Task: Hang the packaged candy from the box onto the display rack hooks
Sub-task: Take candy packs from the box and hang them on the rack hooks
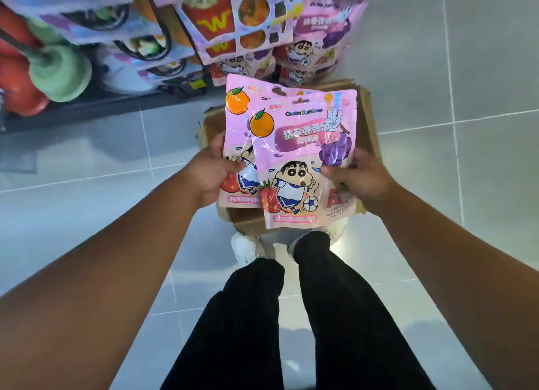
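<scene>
Both bare forearms reach forward and down, converging over the centre of the scene. The left hand (208,171) grips the lower left edge of the rear candy packet (235,121), thumb laid across its printed face, fingers out of sight behind. The right hand (361,176) grips the right edge of the front candy packet (303,162), thumb on the face just below the grape picture, fingers hidden behind. Both pink packets face the camera with their hang-hole ends toward the far side, the front one overlapping the right part of the rear one. They are held above an open cardboard box (368,118) that sits on the grey tiled floor (437,74), just beyond a white shoe (245,248) and black trousers (335,302). The packets hide the inside of the box; its contents cannot be told. At the far side stands the display rack (170,22), with matching pink packets (320,33) hanging on its right part, above the box.
</scene>
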`<state>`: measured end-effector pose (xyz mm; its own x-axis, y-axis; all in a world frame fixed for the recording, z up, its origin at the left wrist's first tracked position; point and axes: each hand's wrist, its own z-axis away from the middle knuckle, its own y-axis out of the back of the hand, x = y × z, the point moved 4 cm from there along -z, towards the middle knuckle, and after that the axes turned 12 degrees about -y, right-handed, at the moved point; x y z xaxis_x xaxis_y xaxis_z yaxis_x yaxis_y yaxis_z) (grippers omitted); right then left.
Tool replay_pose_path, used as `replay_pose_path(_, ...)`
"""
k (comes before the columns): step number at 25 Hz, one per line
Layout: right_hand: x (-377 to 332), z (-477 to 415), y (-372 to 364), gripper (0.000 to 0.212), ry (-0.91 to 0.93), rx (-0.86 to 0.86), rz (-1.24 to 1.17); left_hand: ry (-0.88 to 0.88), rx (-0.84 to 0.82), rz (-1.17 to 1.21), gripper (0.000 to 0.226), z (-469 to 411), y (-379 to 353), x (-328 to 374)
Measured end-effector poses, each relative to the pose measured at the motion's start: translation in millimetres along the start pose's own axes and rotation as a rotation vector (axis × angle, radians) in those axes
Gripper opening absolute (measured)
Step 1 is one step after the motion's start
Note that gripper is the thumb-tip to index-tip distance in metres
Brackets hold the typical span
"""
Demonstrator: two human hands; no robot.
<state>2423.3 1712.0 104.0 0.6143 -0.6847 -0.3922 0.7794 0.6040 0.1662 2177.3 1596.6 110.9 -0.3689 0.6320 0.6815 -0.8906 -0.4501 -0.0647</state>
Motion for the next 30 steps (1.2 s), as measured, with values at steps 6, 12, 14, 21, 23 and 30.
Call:
replay_pose_path(6, -88, 156, 17, 0.04, 0.095, 0.009, -0.053, -0.15, -0.048, 0.078, 0.055, 118, 6, 118)
replay_pose_path(12, -151, 292, 27, 0.026, 0.303, 0.029, -0.185, -0.391, -0.036, 0.112, 0.058, 217, 12, 213)
replay_pose_path(14, -163, 328, 28, 0.024, 0.381, 0.05, -0.204, -0.468, -0.036, 0.098, 0.057, 245, 13, 241)
replay_pose_path(21, -194, 396, 30, 0.034, 0.501, 0.021, -0.287, -0.618, -0.055, 0.138, 0.042, 306, 10, 301)
replay_pose_path(23, -201, 402, 38, 0.039, 0.518, 0.012, -0.301, -0.622, -0.042, 0.138, 0.042, 310, 6, 310)
replay_pose_path(30, -204, 377, 79, 0.044, 0.489, -0.059, -0.292, -0.599, 0.1, 0.159, 0.036, 294, -21, 304)
